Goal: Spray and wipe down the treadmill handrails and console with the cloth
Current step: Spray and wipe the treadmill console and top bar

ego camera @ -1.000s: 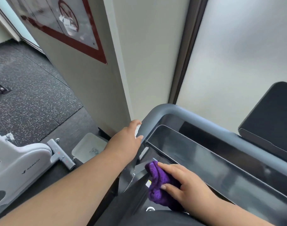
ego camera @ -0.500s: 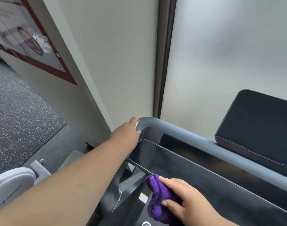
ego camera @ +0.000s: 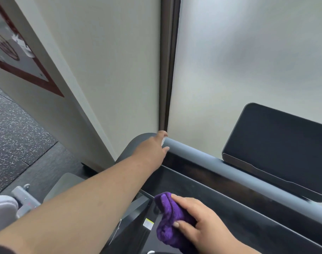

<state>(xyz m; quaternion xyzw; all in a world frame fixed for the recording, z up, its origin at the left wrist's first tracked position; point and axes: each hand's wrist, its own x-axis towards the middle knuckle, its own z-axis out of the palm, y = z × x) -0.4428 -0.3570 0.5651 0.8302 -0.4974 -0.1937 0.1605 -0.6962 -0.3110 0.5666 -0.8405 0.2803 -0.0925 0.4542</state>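
Purple cloth (ego camera: 170, 222) lies bunched at the near left corner of the treadmill's dark console panel (ego camera: 229, 213), gripped by the right hand (ego camera: 202, 222), fingers curled over it. Beyond, the left hand (ego camera: 153, 149) reaches onto the grey handrail (ego camera: 211, 162) at its bend, something small and white under its fingers; whether it grips, I cannot tell. Wiping looks underway; next probably calls for sweeping the cloth along the panel.

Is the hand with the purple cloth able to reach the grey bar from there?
Probably yes. The right hand grips the purple cloth on the dark console, and the grey bar runs just beyond it with nothing between.
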